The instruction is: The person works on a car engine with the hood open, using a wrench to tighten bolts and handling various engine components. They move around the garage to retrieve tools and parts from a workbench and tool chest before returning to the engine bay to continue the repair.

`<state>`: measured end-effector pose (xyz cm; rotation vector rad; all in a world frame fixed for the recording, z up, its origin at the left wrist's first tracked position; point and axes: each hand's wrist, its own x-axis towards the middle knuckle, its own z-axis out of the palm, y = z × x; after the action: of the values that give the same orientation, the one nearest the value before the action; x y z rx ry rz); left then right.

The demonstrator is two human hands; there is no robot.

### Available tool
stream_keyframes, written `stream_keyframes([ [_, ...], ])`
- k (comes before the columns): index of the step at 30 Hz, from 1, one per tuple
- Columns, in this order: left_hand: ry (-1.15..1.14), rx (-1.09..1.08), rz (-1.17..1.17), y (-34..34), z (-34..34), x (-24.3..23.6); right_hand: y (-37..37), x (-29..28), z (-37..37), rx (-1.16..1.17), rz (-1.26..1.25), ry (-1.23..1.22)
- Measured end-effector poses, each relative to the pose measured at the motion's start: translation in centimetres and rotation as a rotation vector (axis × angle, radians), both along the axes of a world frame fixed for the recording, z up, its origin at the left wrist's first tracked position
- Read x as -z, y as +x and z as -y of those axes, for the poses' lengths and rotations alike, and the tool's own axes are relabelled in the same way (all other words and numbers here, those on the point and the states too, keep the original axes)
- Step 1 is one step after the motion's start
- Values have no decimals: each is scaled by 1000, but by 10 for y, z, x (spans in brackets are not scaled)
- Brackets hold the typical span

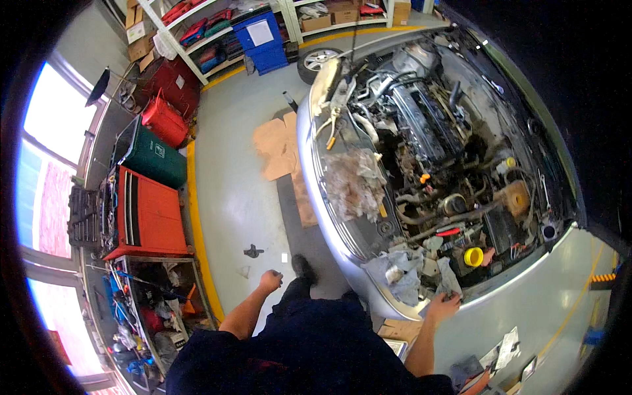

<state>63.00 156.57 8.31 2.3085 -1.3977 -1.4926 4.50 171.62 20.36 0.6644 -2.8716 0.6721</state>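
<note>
My left hand (270, 281) hangs over the floor left of my body, its fingers curled in; whatever lies inside them is hidden. My right hand (445, 305) is at the car's front corner, its fingers closed on the lower end of a grey rag (448, 277). Left of that rag, more grey cloth (397, 271) lies bunched on the front edge of the engine bay. A yellow round cap or cup (473, 257) and a red-handled tool (448, 232) sit just beyond my right hand. Farther off is the exposed engine (424, 118).
Brown-stained cloth (353, 184) and pliers (333, 128) lie on the car's front. Flattened cardboard (276, 146) and a dark tool (253, 251) are on the floor. A red cabinet (155, 217) stands left. At lower right, a forearm (479, 383) of another person seems visible.
</note>
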Motion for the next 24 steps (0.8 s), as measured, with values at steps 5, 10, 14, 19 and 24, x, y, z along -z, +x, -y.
stream_keyframes([
  [5, 77, -99, -72, 49, 40, 43, 12, 5, 2, 102, -165, -285],
  [10, -157, 251, -154, 148, 88, 170, 129, -39, 90, 80, -148, -337],
  [14, -553, 707, 240, 188, 127, 180, 200, -7, 163, -59, 41, -552],
  [19, -930, 906, 689, 219, 209, 158, 277, 3, 277, -250, 252, -544],
  [24, -328, 870, 413, 243, 235, 133, 317, 19, 410, -430, 375, -512],
])
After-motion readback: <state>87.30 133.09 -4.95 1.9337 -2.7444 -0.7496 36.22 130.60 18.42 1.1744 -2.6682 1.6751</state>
